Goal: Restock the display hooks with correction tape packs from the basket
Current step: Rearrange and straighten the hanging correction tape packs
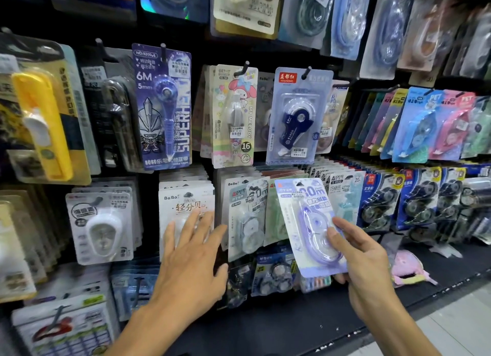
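here right hand (364,262) pinches lilac pack (313,223); left hand (188,257) spread.

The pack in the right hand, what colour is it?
Pale lilac pack with a purple dispenser, held by the right hand; head view.

One head-worn view looks forward and slightly down. It sits close to the display wall (265,159) (wide-angle, edges bowed).

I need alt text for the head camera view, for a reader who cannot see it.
A person's right hand holds a lilac correction tape pack in front of a wall of hooks crowded with hanging stationery packs. The left hand reaches forward with fingers spread toward a white pack on the lower row.
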